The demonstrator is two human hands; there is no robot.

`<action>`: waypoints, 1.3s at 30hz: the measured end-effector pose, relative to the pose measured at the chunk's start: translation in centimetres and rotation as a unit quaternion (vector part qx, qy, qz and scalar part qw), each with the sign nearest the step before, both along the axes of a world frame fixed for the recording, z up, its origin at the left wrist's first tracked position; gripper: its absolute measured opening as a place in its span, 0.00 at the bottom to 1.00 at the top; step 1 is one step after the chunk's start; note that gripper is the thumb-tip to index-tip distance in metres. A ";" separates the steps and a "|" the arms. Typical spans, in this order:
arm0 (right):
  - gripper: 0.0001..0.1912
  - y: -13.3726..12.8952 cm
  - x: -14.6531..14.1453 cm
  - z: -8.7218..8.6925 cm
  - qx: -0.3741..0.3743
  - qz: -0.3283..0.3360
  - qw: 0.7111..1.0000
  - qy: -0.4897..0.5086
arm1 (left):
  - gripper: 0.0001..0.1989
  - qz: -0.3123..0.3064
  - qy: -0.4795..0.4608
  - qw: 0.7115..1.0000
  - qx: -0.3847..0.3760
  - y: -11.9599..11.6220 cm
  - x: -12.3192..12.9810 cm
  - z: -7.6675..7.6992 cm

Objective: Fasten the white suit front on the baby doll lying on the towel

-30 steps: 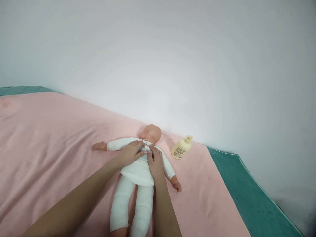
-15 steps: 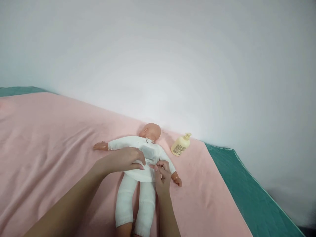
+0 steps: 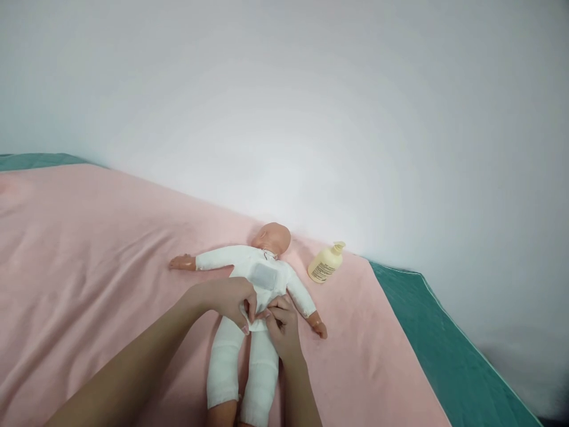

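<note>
A baby doll (image 3: 226,347) with a white cloth body and bare plastic head and hands lies stretched out, its arms spread. On its torso is a grey rectangular patch (image 3: 264,276). My left hand (image 3: 235,301) is at the doll's waist, fingers curled down and thumb bent in, closed on the white cloth there. From the other side my right hand (image 3: 284,327) pinches the same cloth between thumb and fingers, close to the left fingertips. My hands hide much of the lower torso.
A pale yellow pump bottle (image 3: 326,264) with printed text stands beside the doll's arm, near the wall (image 3: 284,118). Under everything is a wrinkled pink sheet (image 3: 111,237), with green cloth (image 3: 427,320) showing along its right edge.
My left hand has moved down toward the waist and curled its fingers. My right hand has shifted left and slightly down. The grey patch is now fully uncovered.
</note>
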State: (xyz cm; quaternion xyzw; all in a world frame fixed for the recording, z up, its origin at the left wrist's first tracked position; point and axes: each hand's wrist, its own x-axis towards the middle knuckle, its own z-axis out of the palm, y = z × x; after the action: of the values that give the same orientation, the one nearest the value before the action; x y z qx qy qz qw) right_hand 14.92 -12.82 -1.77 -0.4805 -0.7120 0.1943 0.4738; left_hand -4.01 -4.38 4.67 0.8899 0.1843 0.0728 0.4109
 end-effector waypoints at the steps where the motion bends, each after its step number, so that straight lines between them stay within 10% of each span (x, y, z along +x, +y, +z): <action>1: 0.16 0.1 0.0 -0.1 -0.004 0.002 1.000 0.003 | 0.11 -0.002 0.000 1.000 -0.004 0.0 0.0 0.0; 39: 0.16 0.7 0.0 -0.5 -0.016 -0.120 0.991 0.062 | 0.08 0.113 -0.052 0.990 0.063 1.2 -0.2 -0.2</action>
State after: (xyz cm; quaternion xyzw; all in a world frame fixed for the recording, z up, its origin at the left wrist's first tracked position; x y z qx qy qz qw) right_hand 14.97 -12.15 -2.28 -0.5565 -0.6153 0.1771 0.5295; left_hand -4.21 -3.18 4.47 0.8825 0.2572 0.1762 0.3521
